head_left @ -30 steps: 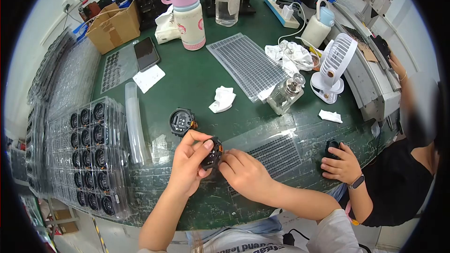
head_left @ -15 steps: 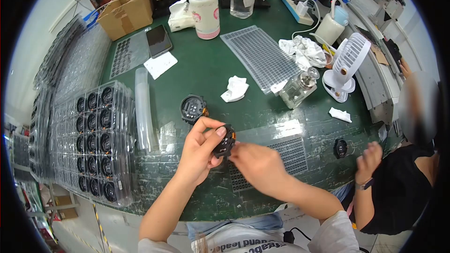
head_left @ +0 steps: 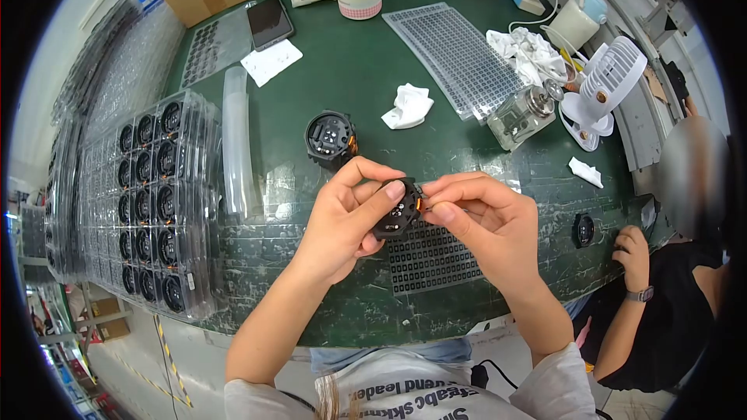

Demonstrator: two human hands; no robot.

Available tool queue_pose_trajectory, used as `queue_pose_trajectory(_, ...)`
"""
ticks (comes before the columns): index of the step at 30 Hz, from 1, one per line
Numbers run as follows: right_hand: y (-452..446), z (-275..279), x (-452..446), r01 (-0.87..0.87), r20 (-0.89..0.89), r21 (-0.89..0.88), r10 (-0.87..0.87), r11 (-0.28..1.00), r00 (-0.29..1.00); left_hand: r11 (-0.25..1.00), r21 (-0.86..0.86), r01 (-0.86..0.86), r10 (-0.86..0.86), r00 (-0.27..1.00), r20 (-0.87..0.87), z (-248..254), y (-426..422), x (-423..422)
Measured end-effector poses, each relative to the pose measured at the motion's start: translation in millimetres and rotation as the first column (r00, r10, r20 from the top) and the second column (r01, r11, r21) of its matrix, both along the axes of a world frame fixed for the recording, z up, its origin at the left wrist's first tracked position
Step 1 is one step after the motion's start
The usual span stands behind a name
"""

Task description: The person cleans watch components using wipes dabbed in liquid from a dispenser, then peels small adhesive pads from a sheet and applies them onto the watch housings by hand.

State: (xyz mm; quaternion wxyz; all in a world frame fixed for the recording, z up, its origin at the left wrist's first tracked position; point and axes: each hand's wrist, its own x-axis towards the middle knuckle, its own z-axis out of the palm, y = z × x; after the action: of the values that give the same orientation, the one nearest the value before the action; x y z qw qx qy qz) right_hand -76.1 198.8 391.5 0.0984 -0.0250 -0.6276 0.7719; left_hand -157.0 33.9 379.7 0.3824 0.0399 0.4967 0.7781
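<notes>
My left hand (head_left: 342, 222) is closed around a black watch case (head_left: 398, 214) with an orange part on its side, the thumb lying on its face. At the case's right edge, my right hand (head_left: 494, 222) pinches with thumb and forefinger; anything between those fingertips is too small to make out. Just beyond my left hand stands another black watch case (head_left: 330, 137), also with orange on its side. Below the held case lies a sheet of small black parts (head_left: 436, 260), partly covered by my hands.
Clear trays of watch cases (head_left: 148, 210) are stacked at left, beside a long translucent strip (head_left: 236, 140). Crumpled tissue (head_left: 408, 106), a second parts sheet (head_left: 451, 50), a glass bottle (head_left: 521, 117) and a white fan (head_left: 603, 93) lie beyond. Near a co-worker's hand (head_left: 632, 257) is a watch piece (head_left: 583, 230).
My right hand has turned and now pinches at the case's orange side. The view has tipped downward, and the co-worker's hand has lowered to the table edge.
</notes>
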Motion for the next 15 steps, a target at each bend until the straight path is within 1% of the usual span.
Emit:
queue_pose_trajectory(8, 2.1, 5.8, 1.7, -0.007, 0.024, 0.054, 0.006, 0.999, 1.000, 0.999, -0.048, -0.004, 0.003, 1.000, -0.020, 0.6, 1.7, 0.1)
queue_pose_trajectory(10, 2.6, 6.9, 1.7, -0.018, 0.030, 0.097, 0.015, 0.995, 0.999, 0.998, -0.056, -0.005, 0.003, 1.000, -0.022, 0.5, 1.9, 0.1)
queue_pose_trajectory(15, 2.6, 7.4, 1.8, -0.019, 0.043, 0.112, 0.015, 0.994, 0.999, 0.996, -0.085, -0.013, 0.012, 1.000, -0.020, 2.0, 2.4, 0.4)
